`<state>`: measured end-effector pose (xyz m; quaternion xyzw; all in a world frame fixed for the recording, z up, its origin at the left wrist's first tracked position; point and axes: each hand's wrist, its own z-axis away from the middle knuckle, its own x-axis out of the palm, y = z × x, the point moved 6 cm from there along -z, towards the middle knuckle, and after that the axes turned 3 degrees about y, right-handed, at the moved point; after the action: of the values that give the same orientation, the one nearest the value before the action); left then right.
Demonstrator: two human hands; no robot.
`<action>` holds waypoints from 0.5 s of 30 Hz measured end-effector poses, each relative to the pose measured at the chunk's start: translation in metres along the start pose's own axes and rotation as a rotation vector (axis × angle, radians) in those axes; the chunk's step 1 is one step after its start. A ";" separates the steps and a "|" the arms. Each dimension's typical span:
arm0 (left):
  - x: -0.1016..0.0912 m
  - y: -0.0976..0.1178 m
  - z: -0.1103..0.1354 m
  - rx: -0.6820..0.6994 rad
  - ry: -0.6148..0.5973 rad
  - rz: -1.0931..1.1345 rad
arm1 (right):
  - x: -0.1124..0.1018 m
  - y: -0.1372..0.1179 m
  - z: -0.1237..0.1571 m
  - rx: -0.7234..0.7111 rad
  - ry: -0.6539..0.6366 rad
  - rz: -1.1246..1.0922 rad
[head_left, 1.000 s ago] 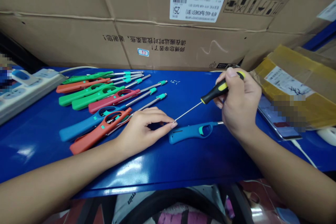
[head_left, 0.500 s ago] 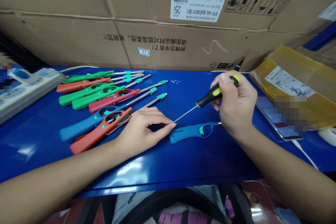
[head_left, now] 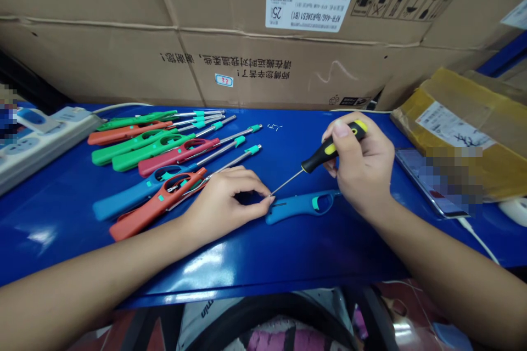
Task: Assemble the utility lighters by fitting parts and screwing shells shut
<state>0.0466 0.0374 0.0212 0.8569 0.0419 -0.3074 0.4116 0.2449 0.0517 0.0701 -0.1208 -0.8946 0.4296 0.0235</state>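
Note:
My right hand (head_left: 366, 167) is closed round the black-and-yellow handle of a screwdriver (head_left: 316, 159), its thin shaft slanting down to the left. At the tip of that shaft, the thumb and forefinger of my left hand (head_left: 230, 197) are pinched together. What they hold there, if anything, is too small to make out. Just right of those fingertips lies a blue gas lighter (head_left: 294, 209) with a turquoise trigger, flat on the table. My right hand hides the end of its nozzle. Beside my left hand, an orange lighter (head_left: 144, 214) lies with its inner parts exposed.
Several green, red, orange and blue lighters (head_left: 142, 153) lie in a row at the left. Tiny white pieces (head_left: 274, 127) lie behind. A power strip (head_left: 45, 137) is at far left; a phone (head_left: 428, 186) and taped parcel (head_left: 457, 126) at right. A large cardboard box (head_left: 230, 55) closes the back.
My right hand and the screwdriver have shifted slightly left and down. My left hand keeps its pinch at the tip, and more of the lighter's nozzle end is covered.

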 end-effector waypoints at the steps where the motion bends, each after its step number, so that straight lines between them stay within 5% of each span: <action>1: 0.000 0.000 0.000 0.000 -0.010 -0.005 | 0.000 0.000 0.000 -0.008 -0.002 0.012; 15: 0.018 0.004 0.005 -0.044 -0.219 -0.119 | -0.005 -0.030 0.003 -0.241 0.025 0.128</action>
<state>0.0599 0.0278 0.0108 0.8050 0.0541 -0.4220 0.4134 0.2434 0.0304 0.0912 -0.1848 -0.9298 0.3183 -0.0075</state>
